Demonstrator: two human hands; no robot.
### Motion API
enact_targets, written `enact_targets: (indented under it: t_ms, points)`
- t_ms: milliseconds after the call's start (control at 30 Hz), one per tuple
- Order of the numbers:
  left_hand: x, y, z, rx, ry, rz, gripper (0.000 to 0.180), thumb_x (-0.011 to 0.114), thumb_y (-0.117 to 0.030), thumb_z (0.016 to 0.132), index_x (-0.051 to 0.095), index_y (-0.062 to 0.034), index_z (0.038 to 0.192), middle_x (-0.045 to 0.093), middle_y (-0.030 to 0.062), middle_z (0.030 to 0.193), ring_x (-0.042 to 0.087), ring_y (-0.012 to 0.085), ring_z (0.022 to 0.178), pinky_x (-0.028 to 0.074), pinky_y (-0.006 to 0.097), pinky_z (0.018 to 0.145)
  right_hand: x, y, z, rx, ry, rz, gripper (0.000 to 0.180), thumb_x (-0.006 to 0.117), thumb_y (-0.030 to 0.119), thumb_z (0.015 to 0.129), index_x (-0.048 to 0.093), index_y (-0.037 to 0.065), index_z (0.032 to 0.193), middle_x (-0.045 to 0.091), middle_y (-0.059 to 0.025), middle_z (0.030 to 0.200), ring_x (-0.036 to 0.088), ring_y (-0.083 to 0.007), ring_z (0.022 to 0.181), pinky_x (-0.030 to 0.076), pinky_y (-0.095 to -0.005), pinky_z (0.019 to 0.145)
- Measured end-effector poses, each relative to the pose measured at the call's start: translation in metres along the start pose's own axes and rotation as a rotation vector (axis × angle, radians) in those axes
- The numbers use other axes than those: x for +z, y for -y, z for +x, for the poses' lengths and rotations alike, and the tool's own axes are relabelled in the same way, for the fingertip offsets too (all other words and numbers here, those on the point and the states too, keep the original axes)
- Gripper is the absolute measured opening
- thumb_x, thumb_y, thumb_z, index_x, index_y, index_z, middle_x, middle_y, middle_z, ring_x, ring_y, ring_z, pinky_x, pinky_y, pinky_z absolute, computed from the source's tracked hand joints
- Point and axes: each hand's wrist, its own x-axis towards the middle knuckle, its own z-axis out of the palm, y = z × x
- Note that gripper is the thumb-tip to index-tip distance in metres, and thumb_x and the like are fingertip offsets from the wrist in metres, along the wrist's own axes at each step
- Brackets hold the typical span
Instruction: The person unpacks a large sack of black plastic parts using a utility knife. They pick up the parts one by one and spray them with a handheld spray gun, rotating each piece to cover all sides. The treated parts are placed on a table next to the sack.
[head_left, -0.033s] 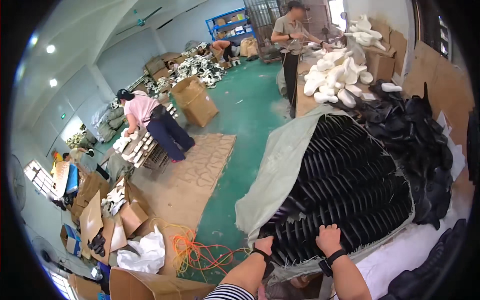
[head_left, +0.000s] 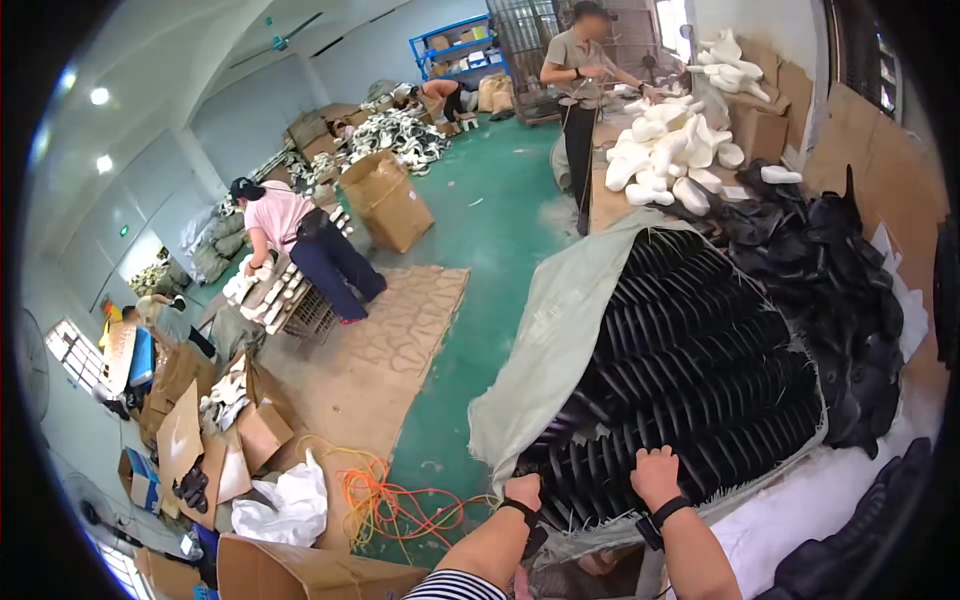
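A large pale woven sack lies open in front of me, packed with rows of thin black curved pieces. At its near left corner, my left hand is closed on the sack's edge. My right hand sits further right on the nearest row, its fingers bent down over the black pieces; the fingertips are hidden among them. The sack's frayed rim runs along the near and right sides, and its left flap is folded outward.
A heap of black pieces lies right of the sack. White foot-shaped forms cover the table beyond, where a person stands. Another person bends over a rack at left. Orange cords and cardboard boxes lie nearby.
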Motion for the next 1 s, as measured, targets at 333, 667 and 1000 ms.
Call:
enact_targets:
  t_ms: [333, 667, 1000]
  points:
    - [0.004, -0.047, -0.122, 0.48, -0.051, 0.162, 0.021, 0.069, -0.011, 0.066, 0.058, 0.0014, 0.079, 0.059, 0.0088, 0.073, 0.054, 0.0162, 0.069, 0.044, 0.033, 0.064, -0.07, 0.014, -0.065, 0.079, -0.184, 0.173, 0.024, 0.069, 0.017, 0.064, 0.056, 0.004, 0.078, 0.057, -0.0185, 0.092, 0.05, -0.0344, 0.092, 0.038, -0.0466, 0.077]
    - [0.008, -0.06, -0.103, 0.142, 0.171, 0.11, 0.056, 0.063, -0.008, 0.065, 0.054, 0.0035, 0.119, 0.063, 0.0157, 0.107, 0.06, 0.0248, 0.096, 0.045, 0.033, 0.085, -0.031, -0.019, -0.03, 0.455, 0.109, 0.665, 0.053, 0.064, 0.032, 0.082, 0.05, -0.004, 0.119, 0.06, -0.0285, 0.106, 0.058, -0.0421, 0.1, 0.045, -0.0438, 0.088]
    - [0.008, -0.041, -0.09, 0.014, 0.159, -0.029, 0.053, 0.06, -0.01, 0.071, 0.052, 0.0025, 0.122, 0.06, 0.0168, 0.11, 0.058, 0.0259, 0.1, 0.044, 0.035, 0.087, -0.043, -0.019, -0.006, 0.546, 0.377, 0.715, 0.085, 0.066, 0.038, 0.073, 0.033, -0.007, 0.137, 0.049, -0.0311, 0.128, 0.049, -0.0371, 0.121, 0.038, -0.0378, 0.101]
